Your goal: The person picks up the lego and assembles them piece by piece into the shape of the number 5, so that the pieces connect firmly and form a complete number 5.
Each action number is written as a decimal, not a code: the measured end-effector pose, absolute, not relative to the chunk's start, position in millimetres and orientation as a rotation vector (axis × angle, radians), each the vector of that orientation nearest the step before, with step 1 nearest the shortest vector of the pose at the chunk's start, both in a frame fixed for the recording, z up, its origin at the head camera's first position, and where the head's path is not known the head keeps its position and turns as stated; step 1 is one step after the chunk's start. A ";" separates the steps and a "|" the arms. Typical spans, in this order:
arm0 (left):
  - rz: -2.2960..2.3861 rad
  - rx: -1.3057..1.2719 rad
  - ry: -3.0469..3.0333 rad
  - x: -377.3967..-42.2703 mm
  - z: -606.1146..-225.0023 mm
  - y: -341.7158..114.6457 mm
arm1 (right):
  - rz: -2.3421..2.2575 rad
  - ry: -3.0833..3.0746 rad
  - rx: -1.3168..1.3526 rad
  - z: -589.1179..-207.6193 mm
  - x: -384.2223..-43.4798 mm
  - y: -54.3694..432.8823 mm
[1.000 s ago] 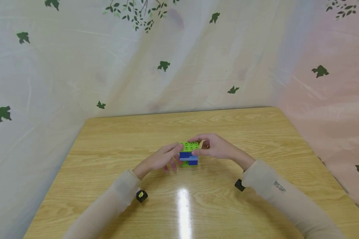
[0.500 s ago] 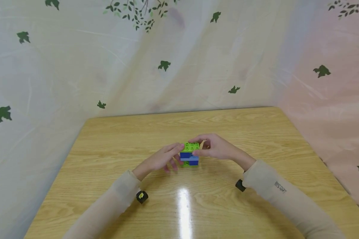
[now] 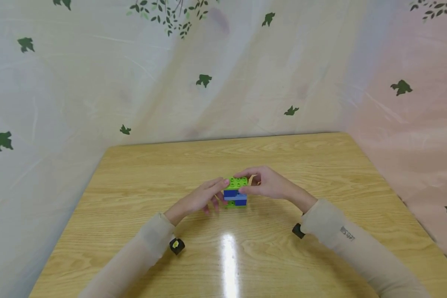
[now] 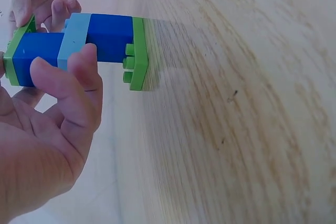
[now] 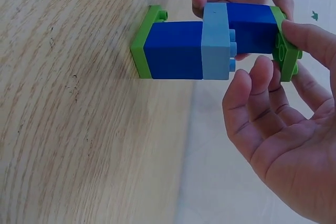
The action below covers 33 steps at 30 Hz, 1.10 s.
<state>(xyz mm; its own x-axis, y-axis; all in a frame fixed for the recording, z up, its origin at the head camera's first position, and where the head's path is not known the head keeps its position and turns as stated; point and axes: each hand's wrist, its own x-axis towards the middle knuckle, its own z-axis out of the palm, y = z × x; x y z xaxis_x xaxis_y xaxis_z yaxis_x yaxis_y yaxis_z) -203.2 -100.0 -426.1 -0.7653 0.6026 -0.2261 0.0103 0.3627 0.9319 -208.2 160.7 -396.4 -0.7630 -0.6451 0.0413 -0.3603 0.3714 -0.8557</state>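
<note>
A stack of toy building bricks stands upright on the table (image 3: 152,174). Its top is a flat green brick (image 3: 239,182); under that come a dark blue brick (image 5: 252,22), a light blue brick (image 5: 216,40), another dark blue brick (image 5: 173,51) and a flat green base brick (image 4: 138,56). The two dark blue bricks sit offset, at opposite ends. My left hand (image 3: 200,196) holds the stack's left side, thumb on the top green brick and other fingers curled below. Thumb in front and index finger behind, my right hand (image 3: 270,183) pinches the top green brick's right end.
A pale curtain (image 3: 242,103) with leaf prints hangs behind the table and along its sides. Small black wrist cameras sit under the left sleeve (image 3: 156,234) and the right sleeve (image 3: 320,219). A bright glare streak (image 3: 229,260) crosses the tabletop in front.
Hardly anything differs. Both hands keep their places on the stack and the bricks stay put; the head view shifts very slightly.
</note>
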 end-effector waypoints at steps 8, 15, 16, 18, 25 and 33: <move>1.424 0.544 2.091 -203.0 -425.2 -101.1 | -1.334 2.364 -0.937 -396.9 -209.1 159.9; 1.421 0.523 2.077 -199.3 -426.3 -102.5 | -1.326 2.354 -0.970 -398.5 -206.7 159.3; 1.425 0.525 2.079 -199.2 -426.9 -102.1 | -1.326 2.358 -0.982 -399.8 -206.8 159.9; 1.427 0.538 2.094 -198.8 -428.1 -101.1 | -1.324 2.382 -1.025 -403.7 -206.4 161.9; 1.325 0.675 2.343 -197.1 -439.4 -104.1 | -1.360 2.450 -0.991 -421.4 -194.7 170.4; 1.653 0.981 2.285 -197.9 -446.1 -109.2 | -1.529 2.311 -0.868 -427.5 -191.0 180.8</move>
<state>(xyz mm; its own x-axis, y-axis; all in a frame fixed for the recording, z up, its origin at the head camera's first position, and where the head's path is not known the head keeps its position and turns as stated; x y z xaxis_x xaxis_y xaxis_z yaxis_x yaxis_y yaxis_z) -197.9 -109.2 -446.1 -0.7733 0.5855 0.2432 0.4141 0.1759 0.8931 -191.0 180.8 -427.5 -0.7957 -0.5931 0.1226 -0.3448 0.2773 -0.8968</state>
